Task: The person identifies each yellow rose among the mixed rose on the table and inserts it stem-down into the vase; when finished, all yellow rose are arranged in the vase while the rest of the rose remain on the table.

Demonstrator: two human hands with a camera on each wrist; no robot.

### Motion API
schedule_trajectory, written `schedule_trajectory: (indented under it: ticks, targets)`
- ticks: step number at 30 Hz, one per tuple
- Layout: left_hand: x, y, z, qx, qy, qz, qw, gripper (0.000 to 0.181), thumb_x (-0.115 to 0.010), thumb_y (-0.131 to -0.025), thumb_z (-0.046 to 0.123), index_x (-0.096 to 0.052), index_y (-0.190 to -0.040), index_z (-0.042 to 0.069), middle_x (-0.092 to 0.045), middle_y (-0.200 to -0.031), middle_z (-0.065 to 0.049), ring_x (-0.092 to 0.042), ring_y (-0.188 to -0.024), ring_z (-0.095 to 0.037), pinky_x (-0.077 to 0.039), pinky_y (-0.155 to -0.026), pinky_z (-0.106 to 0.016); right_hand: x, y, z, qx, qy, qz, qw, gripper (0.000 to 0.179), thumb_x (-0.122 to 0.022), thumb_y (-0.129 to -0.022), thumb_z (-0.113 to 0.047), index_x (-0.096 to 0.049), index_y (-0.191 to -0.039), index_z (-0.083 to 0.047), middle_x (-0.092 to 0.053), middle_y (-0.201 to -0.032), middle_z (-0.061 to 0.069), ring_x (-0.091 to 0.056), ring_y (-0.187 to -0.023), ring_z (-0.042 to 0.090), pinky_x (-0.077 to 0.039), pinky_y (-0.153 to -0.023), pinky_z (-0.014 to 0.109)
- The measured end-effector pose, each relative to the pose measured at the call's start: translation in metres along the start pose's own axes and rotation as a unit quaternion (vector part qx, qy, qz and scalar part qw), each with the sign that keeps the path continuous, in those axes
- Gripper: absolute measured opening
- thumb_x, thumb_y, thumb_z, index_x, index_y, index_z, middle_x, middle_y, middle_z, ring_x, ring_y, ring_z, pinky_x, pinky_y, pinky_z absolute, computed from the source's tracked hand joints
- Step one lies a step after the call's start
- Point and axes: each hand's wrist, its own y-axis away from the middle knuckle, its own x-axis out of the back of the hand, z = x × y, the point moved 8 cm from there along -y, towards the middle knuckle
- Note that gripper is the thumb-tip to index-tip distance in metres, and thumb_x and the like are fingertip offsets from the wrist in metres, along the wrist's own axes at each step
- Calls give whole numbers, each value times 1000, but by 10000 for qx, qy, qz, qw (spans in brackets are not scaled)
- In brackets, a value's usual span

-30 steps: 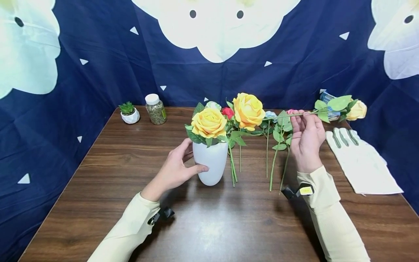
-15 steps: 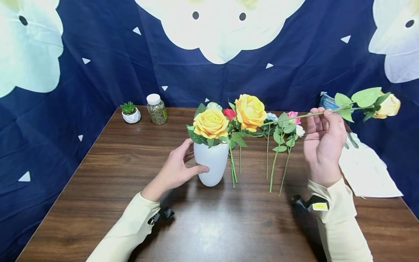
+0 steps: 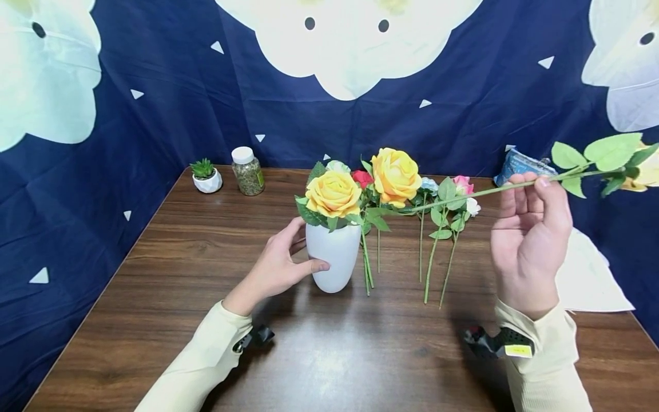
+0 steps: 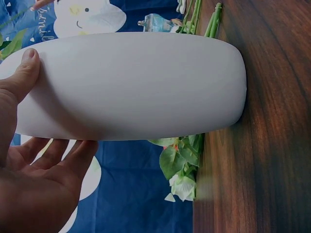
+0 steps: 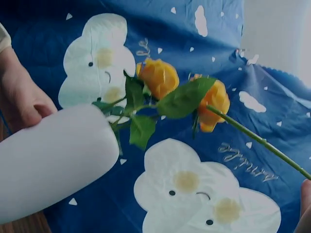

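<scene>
My left hand (image 3: 280, 263) grips an upright white vase (image 3: 334, 257), thumb across its front and fingers around the far side. A yellow rose (image 3: 333, 197) with green leaves stands at the vase mouth. Another yellow rose (image 5: 214, 104) leans out from it in the right wrist view. Over the table's right side, my right hand (image 3: 532, 246) pinches the long green stem (image 3: 479, 193) of a pale yellow rose (image 3: 646, 171), thumb against fingers. Its bloom points right and is cut by the frame edge, while the bare stem end points left, toward the yellow roses.
Several flowers lie behind and right of the vase, among them a red bloom (image 3: 362, 178), a pink rose (image 3: 463, 185) and a white one (image 3: 472, 207). A potted succulent (image 3: 206, 176) and a lidded jar (image 3: 248, 174) stand back left. White gloves (image 3: 592, 277) and a blue packet (image 3: 520, 165) lie right.
My right hand has moved right and slightly nearer, carrying the pale yellow rose away from the back right of the table. The left hand stays on the vase.
</scene>
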Motion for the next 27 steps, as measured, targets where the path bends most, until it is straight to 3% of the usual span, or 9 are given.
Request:
schedule_trajectory:
  ticks: [5, 7, 15, 27]
  targets:
    - [0, 0, 1, -14, -54, 19, 10000, 80, -90, -79, 6, -49, -147, 3, -63, -140, -19, -61, -130, -32, -52, -109, -46, -5, 11, -4, -141, -191, -149, 9996, 17, -46, -102, 7, -57, -89, 11, -68, -78, 26, -69, -62, 34, -63, -55, 36]
    - [0, 0, 1, -18, -60, 22, 10000, 80, -90, -79, 6, -49, -147, 3, -63, -140, -19, -61, -130, -32, -52, -109, -46, -8, 18, -2, -59, 26, -281, 9996, 17, -45, -101, 9, -57, -89, 10, -68, -78, 25, -69, -62, 33, -63, -55, 35]
    - [1, 0, 1, 9, -37, 33, 10000, 80, -90, -78, 5, -49, -147, 2, -63, -139, -19, -60, -130, -33, -52, -109, -46, -13, 46, 31, 98, 544, -947, 9940, 15, -42, -100, 18, -53, -93, 11, -70, -79, 26, -73, -67, 32, -65, -58, 34]
    - [0, -1, 0, 23, -45, 0, 10000, 79, -90, -79, 7, -50, -146, 4, -63, -138, -18, -61, -130, -31, -52, -109, -46, -13, 57, 50, 183, 871, -1396, 9862, 12, -50, -98, 19, -54, -95, 9, -71, -84, 25, -74, -74, 32, -66, -68, 35]
